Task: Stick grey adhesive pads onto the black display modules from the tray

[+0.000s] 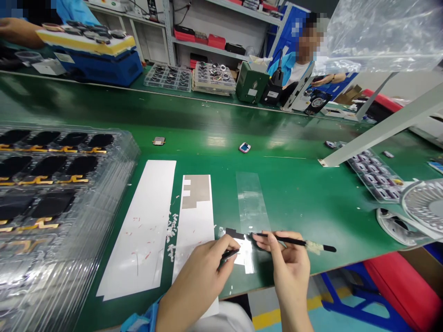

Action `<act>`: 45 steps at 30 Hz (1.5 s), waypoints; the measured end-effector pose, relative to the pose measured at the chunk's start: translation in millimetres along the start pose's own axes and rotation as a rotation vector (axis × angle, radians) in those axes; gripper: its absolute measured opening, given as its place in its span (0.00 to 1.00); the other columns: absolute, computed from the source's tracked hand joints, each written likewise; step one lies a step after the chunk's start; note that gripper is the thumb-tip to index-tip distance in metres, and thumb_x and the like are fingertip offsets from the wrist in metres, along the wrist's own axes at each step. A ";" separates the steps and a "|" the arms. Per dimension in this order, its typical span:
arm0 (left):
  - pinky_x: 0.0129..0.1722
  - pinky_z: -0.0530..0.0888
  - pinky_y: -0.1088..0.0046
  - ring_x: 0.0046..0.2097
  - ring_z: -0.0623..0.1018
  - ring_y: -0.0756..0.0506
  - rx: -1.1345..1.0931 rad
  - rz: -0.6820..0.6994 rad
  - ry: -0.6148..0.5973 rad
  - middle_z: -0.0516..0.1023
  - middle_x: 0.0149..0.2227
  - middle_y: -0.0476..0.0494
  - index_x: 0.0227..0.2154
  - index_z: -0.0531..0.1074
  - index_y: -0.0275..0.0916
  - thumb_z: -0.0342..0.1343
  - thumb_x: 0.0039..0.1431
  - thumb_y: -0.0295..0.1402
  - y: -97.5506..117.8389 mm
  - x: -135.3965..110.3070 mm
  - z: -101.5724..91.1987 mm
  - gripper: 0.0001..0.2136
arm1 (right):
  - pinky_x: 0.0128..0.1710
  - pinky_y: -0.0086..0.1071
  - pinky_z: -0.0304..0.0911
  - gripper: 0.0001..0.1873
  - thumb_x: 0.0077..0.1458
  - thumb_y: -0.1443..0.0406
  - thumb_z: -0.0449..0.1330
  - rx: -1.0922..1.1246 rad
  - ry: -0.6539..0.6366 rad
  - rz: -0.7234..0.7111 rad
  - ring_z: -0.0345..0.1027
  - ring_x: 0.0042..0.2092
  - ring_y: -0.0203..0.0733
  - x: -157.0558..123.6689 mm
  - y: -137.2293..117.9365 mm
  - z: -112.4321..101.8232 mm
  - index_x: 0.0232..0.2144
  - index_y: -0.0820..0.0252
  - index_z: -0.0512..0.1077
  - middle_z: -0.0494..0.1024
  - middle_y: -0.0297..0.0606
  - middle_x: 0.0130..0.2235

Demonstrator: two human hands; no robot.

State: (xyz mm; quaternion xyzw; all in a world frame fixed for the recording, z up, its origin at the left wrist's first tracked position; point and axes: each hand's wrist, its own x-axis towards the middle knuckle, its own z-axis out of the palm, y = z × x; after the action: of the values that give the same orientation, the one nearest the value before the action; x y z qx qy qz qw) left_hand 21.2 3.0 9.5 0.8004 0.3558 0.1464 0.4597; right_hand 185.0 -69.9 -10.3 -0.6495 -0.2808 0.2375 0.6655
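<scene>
Your right hand (289, 263) pinches a black-handled brush (287, 240) at a dark film piece (235, 234) on a clear strip (249, 203); your left hand (197, 281) grips a small black tool (230, 253). Grey sheet (196, 190) remains on the white liner (194, 240).

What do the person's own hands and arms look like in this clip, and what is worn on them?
The left hand and right hand are bare, with no gloves. A light-blue sleeve shows at the left arm, beside a white garment. No sleeve shows on the right forearm.
</scene>
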 end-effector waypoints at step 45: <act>0.43 0.74 0.64 0.43 0.75 0.42 -0.103 0.056 0.252 0.72 0.42 0.41 0.65 0.55 0.41 0.39 0.69 0.32 -4.3 -6.5 -12.1 0.23 | 0.47 0.48 0.76 0.09 0.63 0.75 0.54 0.276 -0.285 -0.398 0.77 0.47 0.45 -22.0 -19.2 65.5 0.40 0.54 0.65 0.77 0.36 0.38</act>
State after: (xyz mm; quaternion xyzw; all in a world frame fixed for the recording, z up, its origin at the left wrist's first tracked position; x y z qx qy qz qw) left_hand 8.0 7.4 12.9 0.7607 0.3801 0.2766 0.4477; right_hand 123.3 -37.9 7.3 -0.4450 -0.4585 0.2270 0.7350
